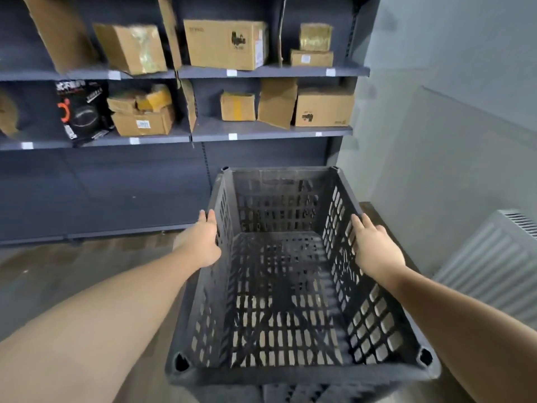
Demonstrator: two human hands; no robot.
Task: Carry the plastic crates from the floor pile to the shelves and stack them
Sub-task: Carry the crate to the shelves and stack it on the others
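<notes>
I see 1 black crate (290,271) nearest me, clamped between my left hand (200,242) and right hand (374,247) on its side rims.

A stockroom: dark metal shelves (270,71) with labelled edges, cardboard boxes (225,43), bare grey wall (453,82).

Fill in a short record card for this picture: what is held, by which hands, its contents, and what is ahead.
held item: black plastic crate
left hand: grips the crate's left rim
right hand: grips the crate's right rim
crate contents: empty
ahead: dark shelves holding cardboard boxes
lowest shelf area: no boxes visible
</notes>
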